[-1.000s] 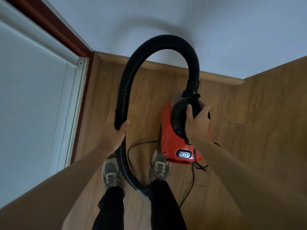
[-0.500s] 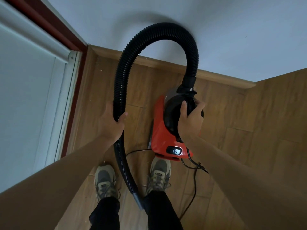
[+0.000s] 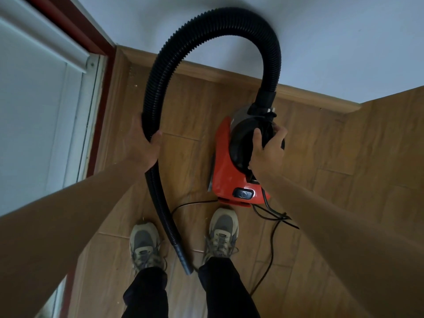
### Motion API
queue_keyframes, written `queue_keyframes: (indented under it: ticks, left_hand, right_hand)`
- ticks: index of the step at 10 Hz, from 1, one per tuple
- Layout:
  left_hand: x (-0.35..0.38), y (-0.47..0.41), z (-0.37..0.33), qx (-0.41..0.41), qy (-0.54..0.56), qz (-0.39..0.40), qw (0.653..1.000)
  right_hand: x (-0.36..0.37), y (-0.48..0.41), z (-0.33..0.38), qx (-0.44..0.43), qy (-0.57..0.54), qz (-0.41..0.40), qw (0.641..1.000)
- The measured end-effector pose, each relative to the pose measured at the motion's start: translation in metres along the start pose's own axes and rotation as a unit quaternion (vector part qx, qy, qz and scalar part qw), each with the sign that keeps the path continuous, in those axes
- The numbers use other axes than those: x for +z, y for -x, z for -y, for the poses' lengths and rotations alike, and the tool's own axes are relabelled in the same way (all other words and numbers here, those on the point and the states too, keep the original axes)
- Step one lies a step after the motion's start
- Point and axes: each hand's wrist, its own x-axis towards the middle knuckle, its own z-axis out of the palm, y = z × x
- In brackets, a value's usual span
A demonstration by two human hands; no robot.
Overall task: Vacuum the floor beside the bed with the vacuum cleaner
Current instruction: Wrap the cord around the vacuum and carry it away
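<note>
1. Wooden floor (image 3: 188, 115) runs up to a skirting board (image 3: 309, 92) under a pale wall (image 3: 344, 31). No bed shows, so the strip you must clean lies out of view.
2. Your right hand (image 3: 267, 152) wraps its fingers and thumb round the black top of the red vacuum cleaner (image 3: 223, 166), just ahead of your right shoe (image 3: 222, 230). Whether the machine rests on the boards or hangs from your grip, I cannot tell.
3. Your left hand (image 3: 143, 145) is curled round the ribbed hose (image 3: 160, 72), whose open end (image 3: 183, 258) hangs between your feet.
4. You seem to be bringing the machine into position. Hold the body level and close, and slide your left hand lower on the hose for better aim.
5. Mind the power cord (image 3: 271, 244) trailing by your right foot. Step clear of it, since a snag could tug the body.
6. Press the switch (image 3: 243, 193) only once the open end is down at the floor.
</note>
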Motion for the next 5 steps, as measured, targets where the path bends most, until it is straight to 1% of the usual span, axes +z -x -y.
queue_keyframes:
  ticks: [1,2,3,4,5]
  left_hand:
    - [-0.004,0.003,-0.008,-0.016,-0.008,0.021,1.000]
    - [-0.017,0.006,-0.022,-0.016,-0.036,0.040,0.998]
    - [-0.037,0.009,-0.041,0.001,-0.051,0.062,0.997]
    - [-0.059,0.011,-0.062,0.053,-0.074,0.076,0.993]
    - [-0.084,0.011,-0.091,0.111,-0.092,0.113,0.983]
  right_hand:
    - [-0.008,0.005,0.005,0.001,0.037,0.047,0.998]
    - [-0.018,0.010,0.013,-0.027,0.119,0.094,0.988]
    - [-0.028,0.017,0.029,-0.015,0.192,0.134,0.972]
    - [-0.039,0.028,0.044,-0.015,0.224,0.167,0.960]
    - [-0.052,0.040,0.066,-0.048,0.249,0.168,0.953]
